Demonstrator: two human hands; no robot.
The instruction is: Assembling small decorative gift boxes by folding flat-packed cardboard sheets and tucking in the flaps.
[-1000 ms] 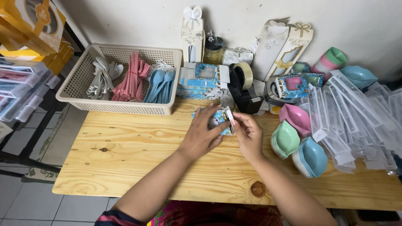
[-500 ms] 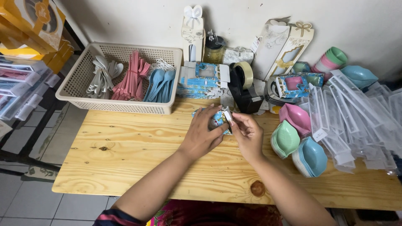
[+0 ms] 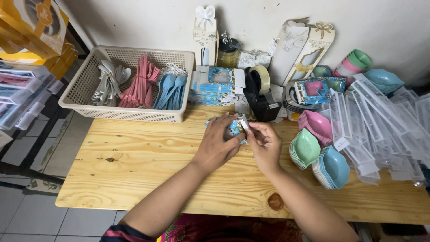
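Both hands meet just in front of the black tape dispenser [image 3: 260, 96] on the wooden bench [image 3: 134, 170] — the left hand [image 3: 218, 145] curled around a small blue patterned box [image 3: 233, 129], the right hand [image 3: 265, 142] pinching its white flap. Left of the dispenser sits a basket [image 3: 85, 89] of spoons; right of it, stacked pastel dishes [image 3: 319, 150] — none blocking the hands.

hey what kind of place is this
Probably a small home workshop for packing party favours: a basket of plastic spoons, stacks of leaf-shaped dishes, a tape dispenser, and hands folding a little blue box.
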